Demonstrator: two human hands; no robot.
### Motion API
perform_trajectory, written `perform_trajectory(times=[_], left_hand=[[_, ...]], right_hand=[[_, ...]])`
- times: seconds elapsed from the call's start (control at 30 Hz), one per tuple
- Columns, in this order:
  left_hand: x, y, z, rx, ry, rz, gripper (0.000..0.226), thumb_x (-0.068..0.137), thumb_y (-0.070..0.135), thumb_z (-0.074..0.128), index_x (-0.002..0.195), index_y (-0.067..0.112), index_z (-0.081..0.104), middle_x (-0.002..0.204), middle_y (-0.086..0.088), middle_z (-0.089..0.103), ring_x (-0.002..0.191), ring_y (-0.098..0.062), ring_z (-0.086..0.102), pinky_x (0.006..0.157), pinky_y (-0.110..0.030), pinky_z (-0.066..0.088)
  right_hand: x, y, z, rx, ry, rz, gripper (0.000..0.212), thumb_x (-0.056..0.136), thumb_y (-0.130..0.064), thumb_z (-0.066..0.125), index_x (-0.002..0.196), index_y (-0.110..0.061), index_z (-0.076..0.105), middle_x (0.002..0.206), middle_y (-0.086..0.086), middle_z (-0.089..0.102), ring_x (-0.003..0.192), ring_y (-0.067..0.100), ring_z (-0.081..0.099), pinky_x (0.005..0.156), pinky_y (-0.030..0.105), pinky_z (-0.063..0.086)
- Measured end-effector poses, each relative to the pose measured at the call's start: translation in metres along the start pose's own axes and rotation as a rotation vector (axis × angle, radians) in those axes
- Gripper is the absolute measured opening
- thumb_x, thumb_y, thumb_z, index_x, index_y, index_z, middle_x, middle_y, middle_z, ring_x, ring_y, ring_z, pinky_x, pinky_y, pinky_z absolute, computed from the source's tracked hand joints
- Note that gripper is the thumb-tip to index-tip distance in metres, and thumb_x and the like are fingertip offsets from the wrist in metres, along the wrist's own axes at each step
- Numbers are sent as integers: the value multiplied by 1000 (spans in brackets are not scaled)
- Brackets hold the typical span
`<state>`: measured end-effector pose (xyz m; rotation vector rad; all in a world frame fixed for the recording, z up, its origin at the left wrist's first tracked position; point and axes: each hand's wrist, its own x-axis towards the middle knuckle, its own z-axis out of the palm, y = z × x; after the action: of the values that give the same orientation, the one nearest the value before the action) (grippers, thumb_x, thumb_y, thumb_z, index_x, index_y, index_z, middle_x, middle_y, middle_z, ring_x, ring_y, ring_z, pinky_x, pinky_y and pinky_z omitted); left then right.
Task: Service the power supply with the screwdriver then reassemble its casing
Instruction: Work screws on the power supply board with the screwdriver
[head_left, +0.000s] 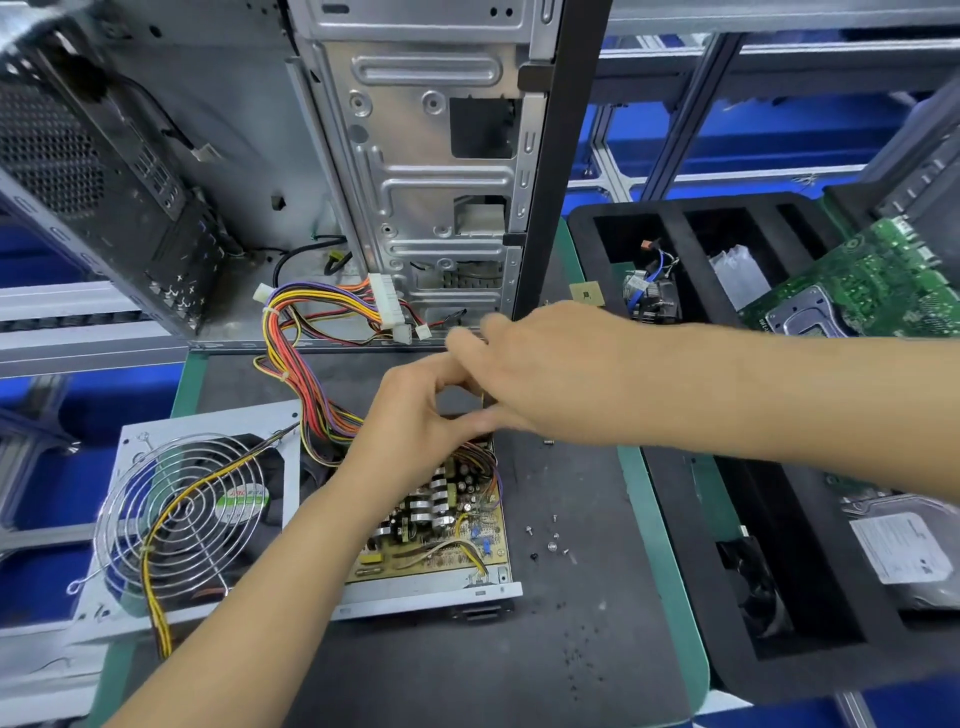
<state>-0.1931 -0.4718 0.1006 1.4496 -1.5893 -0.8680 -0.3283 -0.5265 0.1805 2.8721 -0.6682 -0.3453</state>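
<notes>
The left forearm comes up from the bottom edge, w/ the left hand (415, 415) curled over the far end of the open power supply (431, 525), thumb and fingers bent in a C shape round something dark at the unit's back edge; what exactly it grips is blurred, can't tell. The right hand (540, 369) reaches in from the right, fingers bent and overlapping the left hand's fingertips; motion blur hides whether it holds anything, and no screwdriver can be made out.

The power supply sits mid-mat, lid off, its yellowish circuit board (447, 551) exposed w/ caps and coils. Its cover (208, 499) lies flipped just left, touching the base, fan and wire grille facing up, a yellow/black lead draped across it. The wire bundle (306, 353) runs from the unit back to white connectors at the foot of the PC case (426, 171), which stands open at the mat's far edge.

Loose screws (550, 535) lie on the dark mat (467, 665) just right of the unit. Further right, a black foam tray (691, 244) holds a green motherboard (862, 280), a cooler and a hard drive (904, 551).
</notes>
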Motion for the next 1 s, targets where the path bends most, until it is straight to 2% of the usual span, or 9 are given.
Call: perform_trajectory(times=[0.07,0.13,0.3,0.43,0.57,0.67,0.83,0.93,1.0], left_hand=[[0,-4,-3,11,-12,-18,23,69,28,86,78,38,67,86,12,73,82,9,61,74,-11,44],[2,-6,-4,4,-69,-3,27,74,22,84,85,41,69,98,15,73,94,12,61,83,-8,42],[2,-5,-3,13,-113,-2,25,72,29,84,90,32,68,98,9,72,97,5,61,86,-12,43],[5,-3,2,-20,-50,39,32,67,16,87,82,30,62,87,30,67,84,18,56,75,-5,41],[11,-1,0,34,-63,90,21,72,8,83,91,7,73,96,-4,72,95,-11,64,87,-24,48],[13,1,-3,54,-120,128,16,76,8,80,90,3,73,95,-9,72,97,-18,63,91,-26,46],[9,1,-2,-40,-225,114,27,77,5,79,95,23,70,86,19,71,85,8,60,81,-12,43],[7,9,3,-84,-189,105,27,67,30,79,79,51,66,82,29,67,83,16,56,79,-13,43],[8,8,2,-76,-139,129,19,66,38,78,76,52,68,88,30,67,90,14,56,83,-11,41]], right_hand=[[0,11,-11,27,-53,-91,43,85,-13,57,108,-23,22,70,-4,16,50,12,23,41,28,15],[1,15,-17,-40,-114,-132,43,81,-3,53,112,-21,30,70,-4,16,53,13,26,43,28,15],[-4,12,-20,-172,-144,-126,28,87,-2,44,114,-10,43,66,-2,20,60,20,30,44,29,11],[-3,5,-18,-255,-122,-97,26,89,-4,44,113,-9,50,61,-2,26,47,16,16,42,28,11],[-4,5,-13,-259,-142,-76,22,89,-9,43,106,-15,56,60,-5,24,47,14,17,41,26,10],[-7,8,-12,-261,-131,-62,14,94,-16,40,99,-17,53,61,-4,21,47,13,15,42,26,10],[-12,10,-6,-212,-57,-60,28,104,-35,27,82,-22,40,59,-2,29,48,16,19,45,25,16],[-12,2,-5,-230,-14,-18,36,102,-44,29,79,-21,44,59,-2,38,46,15,21,44,23,17],[-12,3,-7,-180,-15,3,26,99,-42,37,94,-18,48,69,0,46,50,17,27,42,25,13]])
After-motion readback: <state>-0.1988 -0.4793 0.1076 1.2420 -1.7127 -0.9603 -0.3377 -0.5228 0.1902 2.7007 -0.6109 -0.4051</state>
